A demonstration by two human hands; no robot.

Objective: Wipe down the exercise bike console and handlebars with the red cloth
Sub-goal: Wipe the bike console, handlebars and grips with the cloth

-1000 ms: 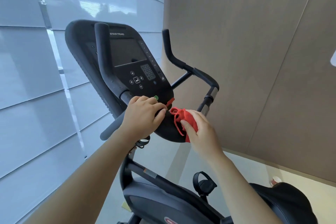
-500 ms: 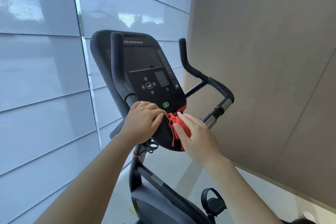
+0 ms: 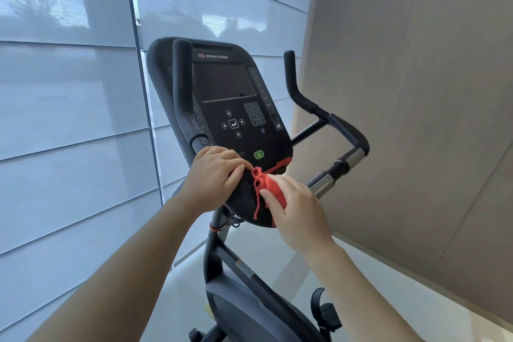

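At the console's lower edge, my right hand (image 3: pixel 298 211) presses the bunched red cloth (image 3: pixel 270 189) against the black lip of the console (image 3: pixel 236 108), fingers closed over the fabric with loose threads hanging down past the thumb. My left hand (image 3: pixel 215 175) is curled shut on the console's lower left corner, bracing it, fingertips just beside the cloth. The cloth sits below the green button (image 3: pixel 258 154) and touches the red strip along the console's bottom right edge.

The relation that counts, as I judge it: nearly all the unwiped surface lies up and away from the cloth. The console's long axis runs up from my right hand toward the dark screen (image 3: pixel 223 82) and the keypad (image 3: pixel 254 114), so the next stroke calls for a push upward along that face. The right handlebar (image 3: pixel 337 168) lies just beside the cloth, running up to the right, and the right hand is plainly the nearer 1. The left handlebar (image 3: pixel 181 91) stands upright along the console's left edge, above my left hand, which would have to let go or the cloth cross over to reach it.
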